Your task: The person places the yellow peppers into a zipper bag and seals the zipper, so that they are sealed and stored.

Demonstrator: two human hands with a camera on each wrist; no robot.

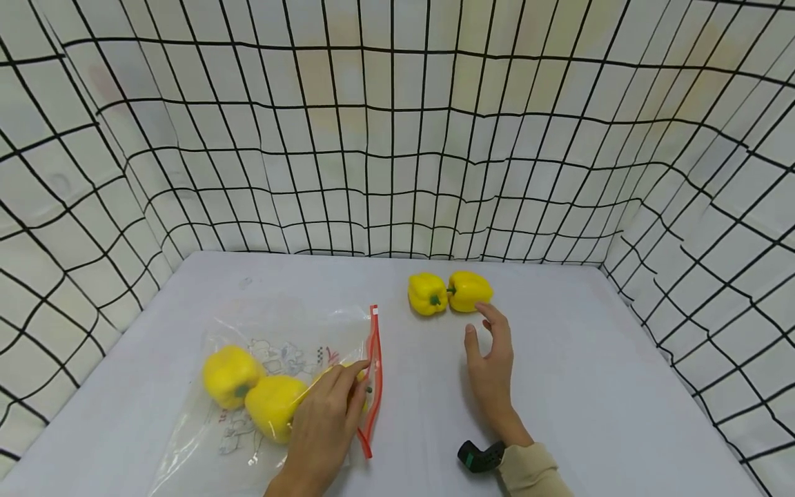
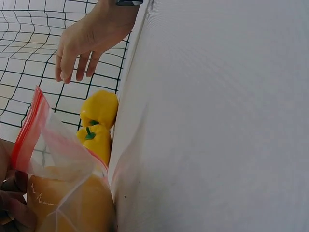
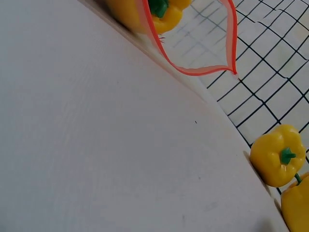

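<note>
A clear zip bag with a red closure strip lies at the left of the table, several yellow bell peppers inside it. My left hand grips the bag near its mouth, partly covering the pepper there. In the left wrist view, fingers curl at the bag's edge below the red strip. The right wrist view shows the mouth gaping, with a green-stemmed pepper just within. My right hand holds nothing; its thumb and fingers are spread, fingertips close to the right of two loose bell peppers.
The other loose pepper sits beside it near the table's back edge. Black netting over white walls rises behind and on both sides of the white table. A black band is at my right wrist.
</note>
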